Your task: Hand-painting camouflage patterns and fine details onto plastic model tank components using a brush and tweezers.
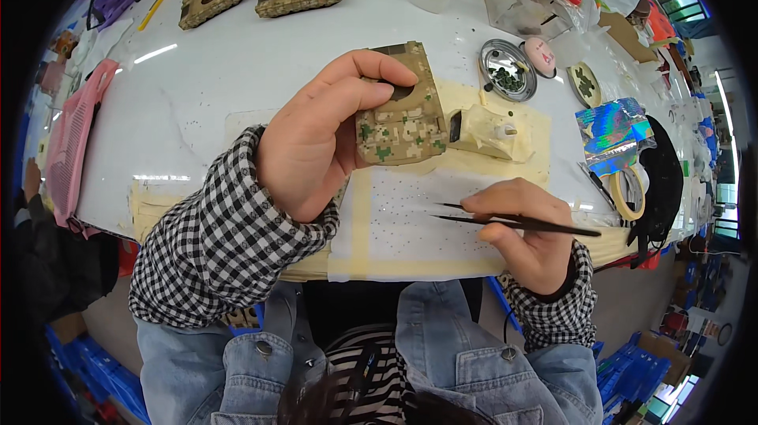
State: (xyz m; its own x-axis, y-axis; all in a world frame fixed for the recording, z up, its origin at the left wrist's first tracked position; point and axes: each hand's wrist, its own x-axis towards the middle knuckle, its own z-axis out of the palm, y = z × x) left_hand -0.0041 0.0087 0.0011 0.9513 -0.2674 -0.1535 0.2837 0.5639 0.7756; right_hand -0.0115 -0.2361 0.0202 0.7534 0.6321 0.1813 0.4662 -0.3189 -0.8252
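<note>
While the left hand (308, 129) grips one camouflaged hull (403, 131), the right hand (530, 205) holds black tweezers (553, 226) — one pair.

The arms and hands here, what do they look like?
The left hand and right hand are ungloved. The left sleeve and right sleeve are black-and-white checked fabric; the left cuff looks gathered, and a dark band shows at the right wrist.

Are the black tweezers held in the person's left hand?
No, the right hand holds the black tweezers, while the left hand grips a camouflage model vehicle hull.
</note>
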